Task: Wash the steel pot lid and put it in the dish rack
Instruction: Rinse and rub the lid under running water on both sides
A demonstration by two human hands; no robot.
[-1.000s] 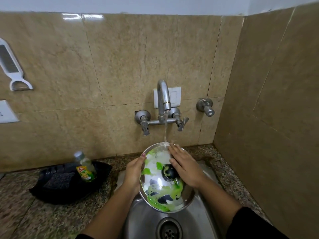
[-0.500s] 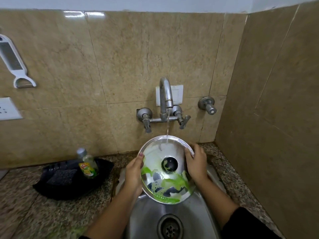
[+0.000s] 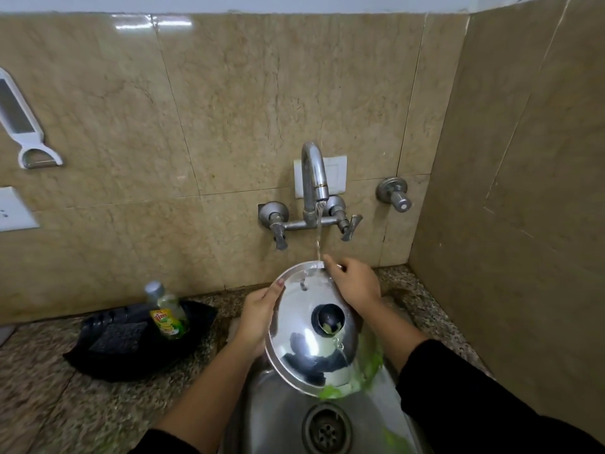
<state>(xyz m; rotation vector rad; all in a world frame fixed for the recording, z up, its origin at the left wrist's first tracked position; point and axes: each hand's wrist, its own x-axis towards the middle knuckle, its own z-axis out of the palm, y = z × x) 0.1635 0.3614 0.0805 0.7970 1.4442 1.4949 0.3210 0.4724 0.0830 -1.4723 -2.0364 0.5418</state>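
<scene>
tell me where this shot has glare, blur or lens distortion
Head view: glare streaks on the top wall tile; the steel pot lid mirrors bright and dark patches; the granite counter and the left edge smear with motion blur; wide-angle bending curves the wall's top edge and tilts the tile joints.
</scene>
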